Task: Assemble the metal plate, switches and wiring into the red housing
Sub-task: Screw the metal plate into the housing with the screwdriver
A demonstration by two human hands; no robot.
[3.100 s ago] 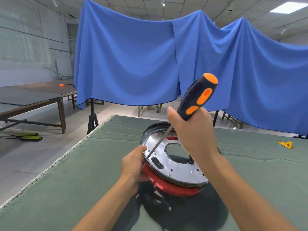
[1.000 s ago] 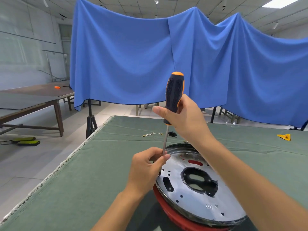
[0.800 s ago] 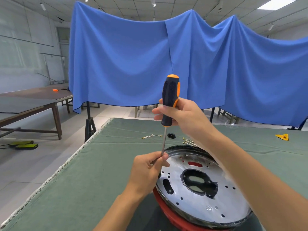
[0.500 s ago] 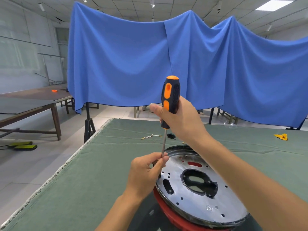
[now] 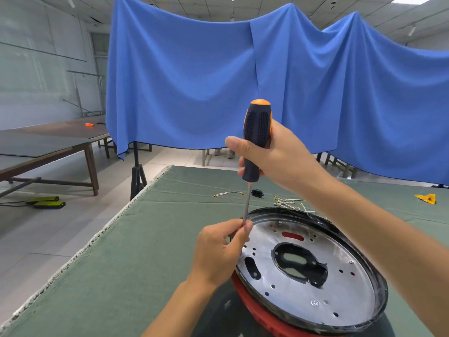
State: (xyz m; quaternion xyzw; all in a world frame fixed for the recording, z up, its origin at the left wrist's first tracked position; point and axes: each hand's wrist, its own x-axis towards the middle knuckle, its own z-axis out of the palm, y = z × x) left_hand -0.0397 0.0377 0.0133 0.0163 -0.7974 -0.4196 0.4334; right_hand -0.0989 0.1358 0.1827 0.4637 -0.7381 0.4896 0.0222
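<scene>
So compared to a few seconds back, when the screwdriver (image 5: pixel 255 139) was leaning hard over and its tip was poking around inside the plate, it's now standing pretty much straight up at the 9 o'clock edge of the metal plate (image 5: pixel 313 268). The right hand (image 5: pixel 272 154) is wrapped around the black-and-orange handle, and the left hand (image 5: pixel 218 251) is pinching the shaft low down near the tip, steadying it. In the last second almost nothing has shifted except the handle's turned a bit in the grip, so I'd guess a screw is being driven at that rim hole, though the left fingers hide the tip and any screw. The plate's sitting on top of the red housing (image 5: pixel 255 305), which is on the green bench (image 5: pixel 121 263) right in front, tilted a little toward the camera. A loose wire (image 5: pixel 228 193), a small black part (image 5: pixel 257 192) and a bundle of leads (image 5: pixel 289 203) are lying at about 12 o'clock past the plate, so my read is the wiring and switches aren't in yet.
</scene>
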